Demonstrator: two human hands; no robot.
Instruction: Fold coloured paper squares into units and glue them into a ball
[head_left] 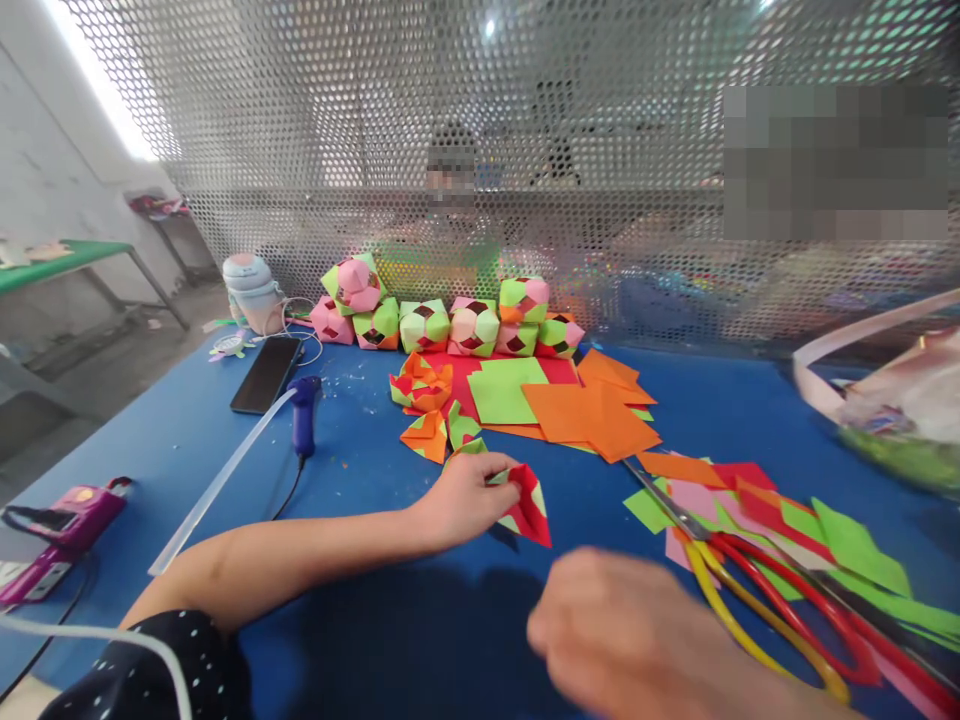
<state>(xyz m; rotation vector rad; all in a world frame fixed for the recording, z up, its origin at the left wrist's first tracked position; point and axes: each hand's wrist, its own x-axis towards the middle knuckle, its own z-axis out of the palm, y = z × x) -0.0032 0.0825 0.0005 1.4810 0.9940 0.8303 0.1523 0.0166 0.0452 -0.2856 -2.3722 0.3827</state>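
My left hand (466, 502) pinches a folded red and green paper piece (531, 506) over the middle of the blue table. Close to the camera, my right hand (622, 630) is smeared by motion, so its fingers cannot be made out. Just beyond my left hand lie folded orange and green paper pieces (425, 436). Past them sits a crumpled-looking orange and green folded paper cluster (421, 384). Square sheets of orange paper (592, 412) and green paper (507, 390) are spread behind, on top of red sheets.
Several folded paper balls (424, 326) line the back by the perforated metal panel (360, 150). Scissors (720, 548) lie on paper scraps (862, 545) at right, near a bag (907, 400). At left are a glue gun (304, 415), phone (268, 375), bottle (253, 292) and power strip (64, 545).
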